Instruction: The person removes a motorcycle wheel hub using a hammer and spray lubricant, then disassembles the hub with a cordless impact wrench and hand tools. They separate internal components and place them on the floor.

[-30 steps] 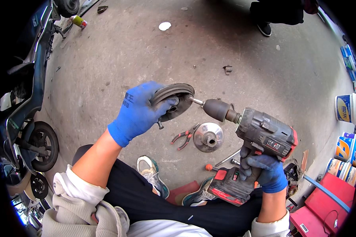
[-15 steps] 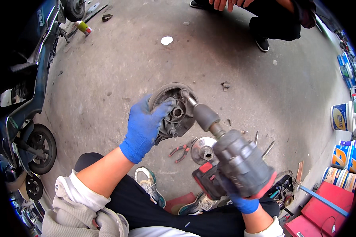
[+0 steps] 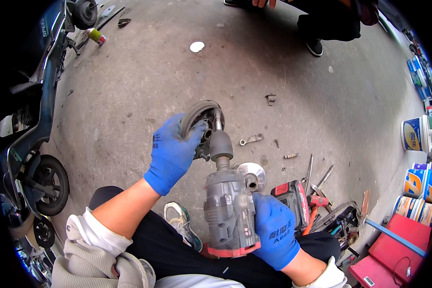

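Observation:
My left hand (image 3: 174,152), in a blue work glove, is closed around a round, dark, greasy metal part (image 3: 193,116) that looks like a brake plate with a rim. The part is tilted, its face turned to the right. In my right hand (image 3: 276,234), also blue-gloved, is the grip of a cordless impact wrench (image 3: 227,204) with a red-and-black battery (image 3: 293,201). Its socket (image 3: 219,122) reaches the part beside its rim; whether it sits on a bolt is hidden. Below lies a shiny metal disc (image 3: 257,174) with a central tube, partly behind the wrench.
On the concrete floor lie a small lever (image 3: 251,139), a bracket (image 3: 270,99), a red-headed hammer (image 3: 317,201) and several loose rods. A tool tray (image 3: 348,223) and red box (image 3: 403,235) stand at right, near paint buckets (image 3: 414,134). A scooter (image 3: 48,108) stands left; a person (image 3: 329,29) crouches ahead.
The impact wrench has swung left and now points nearly straight ahead. The round part has turned more edge-on in my left hand. The lever has come into sight; the pliers are now hidden.

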The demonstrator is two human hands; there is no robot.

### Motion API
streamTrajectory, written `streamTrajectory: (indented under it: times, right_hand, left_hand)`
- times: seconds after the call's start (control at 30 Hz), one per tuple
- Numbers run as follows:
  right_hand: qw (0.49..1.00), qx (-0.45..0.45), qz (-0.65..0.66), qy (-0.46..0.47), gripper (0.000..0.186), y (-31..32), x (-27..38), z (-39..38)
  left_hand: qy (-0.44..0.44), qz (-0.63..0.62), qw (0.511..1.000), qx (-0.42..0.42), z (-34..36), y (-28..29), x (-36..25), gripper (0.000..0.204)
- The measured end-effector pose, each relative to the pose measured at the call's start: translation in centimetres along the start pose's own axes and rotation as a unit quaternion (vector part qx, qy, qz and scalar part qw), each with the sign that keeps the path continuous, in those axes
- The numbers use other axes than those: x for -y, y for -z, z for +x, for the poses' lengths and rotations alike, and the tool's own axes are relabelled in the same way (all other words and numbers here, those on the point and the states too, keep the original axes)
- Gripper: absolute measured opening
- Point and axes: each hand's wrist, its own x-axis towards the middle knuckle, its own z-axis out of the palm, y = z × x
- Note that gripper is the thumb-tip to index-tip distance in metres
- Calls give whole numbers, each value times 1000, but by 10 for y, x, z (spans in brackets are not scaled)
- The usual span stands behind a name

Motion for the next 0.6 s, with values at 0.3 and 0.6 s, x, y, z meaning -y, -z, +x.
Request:
streamTrajectory:
  times: [0.3,0.6]
  right_hand:
    - [998,17,49,-21,40,18,7,5]
    - [992,61,111,27,44,55,-36,-5]
  left_hand:
    - [-127,172,977,-9,-2,2,10,26]
    - [-197,205,956,67,0,6,8,28]
